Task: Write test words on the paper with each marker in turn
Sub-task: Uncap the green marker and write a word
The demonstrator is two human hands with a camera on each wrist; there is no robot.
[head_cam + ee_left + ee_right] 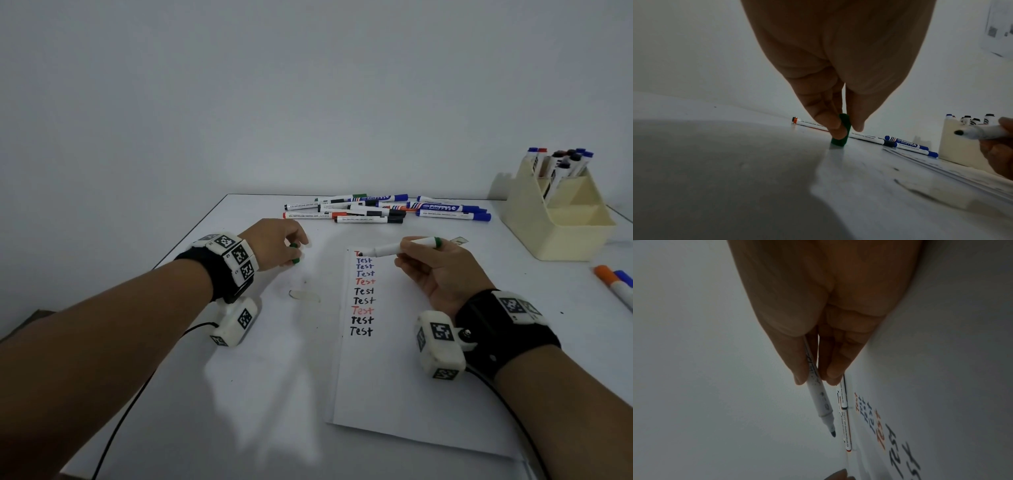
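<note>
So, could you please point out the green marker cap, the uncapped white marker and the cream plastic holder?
green marker cap point(840, 138): left wrist view, lower side wall.
uncapped white marker point(387, 249): head view, barrel near the tip.
cream plastic holder point(534, 219): head view, left outer wall.

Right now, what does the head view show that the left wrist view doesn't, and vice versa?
Head only: the paper with its column of written "Test" words, both wrist rigs, and the two markers lying at the right edge.

Left wrist only: the green cap standing on end on the table under the fingertips.

Both: the left hand pinching the cap, the right hand holding the uncapped marker, the loose marker pile, the cream holder.
</note>
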